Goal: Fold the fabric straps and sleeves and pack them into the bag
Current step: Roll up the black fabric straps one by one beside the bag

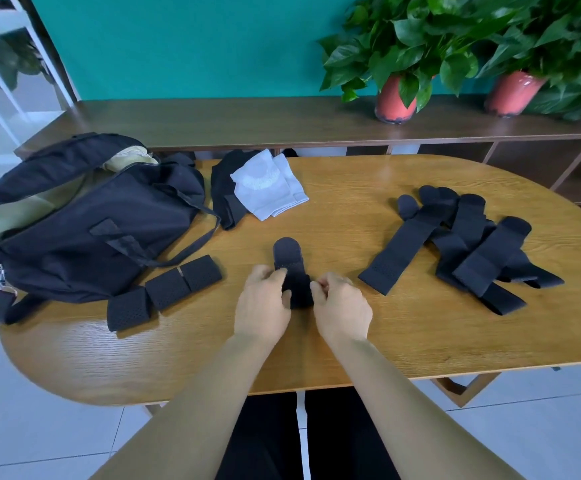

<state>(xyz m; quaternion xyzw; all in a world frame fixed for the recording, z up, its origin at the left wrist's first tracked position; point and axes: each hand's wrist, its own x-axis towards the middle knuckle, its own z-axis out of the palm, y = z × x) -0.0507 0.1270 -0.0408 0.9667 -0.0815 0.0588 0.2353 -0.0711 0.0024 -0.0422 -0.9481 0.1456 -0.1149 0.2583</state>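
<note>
Black strap (287, 252) we pinch, curled fingers of left hand (261, 303) and right hand (342, 306). Three folded straps (166, 289) beside bag (84, 216), two sleeves (268, 185) behind, loose pile (462, 244) right, two plants (406, 39).

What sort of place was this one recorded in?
Probably a home or office lounge room: an oval wooden table, a low wooden shelf unit with two potted plants against a teal wall, and pale floor tiles.

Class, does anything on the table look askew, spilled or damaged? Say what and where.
Nothing spilled or damaged. The unfolded straps at the right lie crossed in a heap; the folded straps sit neatly by the bag.
</note>
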